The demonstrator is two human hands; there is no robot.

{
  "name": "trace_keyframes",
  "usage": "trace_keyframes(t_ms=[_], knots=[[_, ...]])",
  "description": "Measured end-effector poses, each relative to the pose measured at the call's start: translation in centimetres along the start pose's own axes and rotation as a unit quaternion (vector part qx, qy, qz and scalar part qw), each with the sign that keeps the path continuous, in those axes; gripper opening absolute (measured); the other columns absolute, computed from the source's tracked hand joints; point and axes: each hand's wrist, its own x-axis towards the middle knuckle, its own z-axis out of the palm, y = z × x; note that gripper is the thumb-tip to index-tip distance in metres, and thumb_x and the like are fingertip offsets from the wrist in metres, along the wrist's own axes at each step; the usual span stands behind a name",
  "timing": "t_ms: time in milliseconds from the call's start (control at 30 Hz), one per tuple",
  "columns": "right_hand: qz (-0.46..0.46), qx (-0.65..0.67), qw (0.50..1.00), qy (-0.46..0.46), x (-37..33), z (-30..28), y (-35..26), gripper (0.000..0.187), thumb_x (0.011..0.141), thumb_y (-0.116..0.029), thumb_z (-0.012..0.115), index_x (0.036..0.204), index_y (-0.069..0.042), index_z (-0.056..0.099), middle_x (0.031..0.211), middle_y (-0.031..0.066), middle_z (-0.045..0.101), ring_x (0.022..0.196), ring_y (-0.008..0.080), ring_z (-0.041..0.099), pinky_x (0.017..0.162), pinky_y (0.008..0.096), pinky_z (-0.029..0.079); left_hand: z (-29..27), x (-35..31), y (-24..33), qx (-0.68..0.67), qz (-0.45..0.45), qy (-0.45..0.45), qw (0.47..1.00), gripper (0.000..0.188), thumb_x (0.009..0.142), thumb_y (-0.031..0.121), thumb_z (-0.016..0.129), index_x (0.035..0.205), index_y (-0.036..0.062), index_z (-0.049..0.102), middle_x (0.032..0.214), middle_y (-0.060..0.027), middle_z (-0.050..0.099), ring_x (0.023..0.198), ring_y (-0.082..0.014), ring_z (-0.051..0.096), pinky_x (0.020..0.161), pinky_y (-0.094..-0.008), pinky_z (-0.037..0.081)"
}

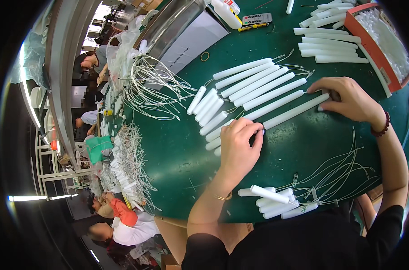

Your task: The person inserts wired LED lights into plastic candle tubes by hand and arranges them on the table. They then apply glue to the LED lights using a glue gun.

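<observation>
A long white tube point(296, 111) lies slanted on the green table between my two hands. My left hand point(240, 146) is closed in a pinch, thumb and forefinger meeting at the tube's left end; what sits between them is hidden. At the other end, my right hand point(350, 100) has its thumb below the tube and curled fingers around its tip. Its forefinger reaches to the end of the neighbouring tube point(276, 104). Beyond lies a slanted row of similar long tubes point(251, 85) with thin wires at their ends. Short white tubes point(209, 108) lie left of that row, some partly covered by my left hand.
Near me lies a bundle of short wired tubes point(276, 202). Loose white wires point(155, 90) spread at the left, beside a metal-edged box point(191, 42). More tubes point(330, 45) and a red box point(366, 40) stand far right, a remote control point(257, 19) at the back.
</observation>
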Motion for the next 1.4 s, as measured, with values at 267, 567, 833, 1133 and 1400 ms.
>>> trace_keyframes(t_ms=[267, 567, 833, 1133, 1400], knots=[[-0.003, 0.001, 1.0, 0.009, -0.3, 0.5, 1.1, 0.021, 0.081, -0.002, 0.073, 0.101, -0.003, 0.068, 0.078, 0.0078, 0.061, 0.063, 0.0158, 0.051, 0.059, 0.0292, 0.042, -1.0, -0.2, 0.6, -0.104, -0.11, -0.011, 0.988, 0.014, 0.08, 0.0, 0.073, 0.091, 0.0025, 0.064, 0.084, -0.007, 0.067, 0.072, -0.0241, 0.062, 0.071, -0.0352, 0.047], [0.037, -0.036, 0.998, -0.019, -0.2, 0.6, -0.1, 0.023, 0.08, -0.001, 0.072, 0.103, -0.004, 0.069, 0.066, 0.0069, 0.058, 0.057, 0.0166, 0.052, 0.056, 0.0296, 0.042, -2.2, 0.6, 0.4, -0.02, -0.032, -0.012, 0.999, 0.024, 0.072, 0.002, 0.081, 0.093, 0.0046, 0.07, 0.092, -0.0063, 0.065, 0.075, -0.0188, 0.062, 0.071, -0.0304, 0.049], [0.034, -0.034, 0.999, 0.006, -0.1, 0.6, -0.1, 0.013, 0.083, -0.007, 0.069, 0.096, -0.005, 0.068, 0.07, 0.0114, 0.062, 0.065, 0.0271, 0.062, 0.063, 0.0341, 0.048, -0.3, 0.0, -0.3, 0.069, -0.024, 0.009, 0.997, 0.024, 0.072, 0.009, 0.08, 0.092, 0.01, 0.067, 0.091, -0.0036, 0.06, 0.09, -0.0262, 0.059, 0.077, -0.0397, 0.04], [-0.015, -0.1, 0.994, 0.032, -0.3, 0.6, 1.1, 0.01, 0.083, -0.006, 0.07, 0.092, -0.001, 0.067, 0.092, 0.0122, 0.064, 0.081, 0.0308, 0.065, 0.073, 0.0367, 0.053, -1.4, -0.2, 0.0, 0.105, -0.048, -0.009, 0.993, 0.021, 0.073, 0.01, 0.08, 0.091, 0.0097, 0.07, 0.09, -0.0023, 0.06, 0.089, -0.0249, 0.058, 0.079, -0.0389, 0.038], [-0.085, -0.186, 0.976, 0.074, 0.1, 0.9, 0.4, 0.021, 0.08, -0.014, 0.076, 0.097, -0.008, 0.066, 0.109, 0.0071, 0.058, 0.104, 0.0282, 0.057, 0.094, 0.0394, 0.044, -2.6, -0.9, 0.4, 0.065, -0.106, -0.011, 0.992, 0.036, 0.071, 0.017, 0.085, 0.1, 0.0113, 0.065, 0.092, -0.001, 0.059, 0.089, -0.0222, 0.058, 0.078, -0.0369, 0.039]])
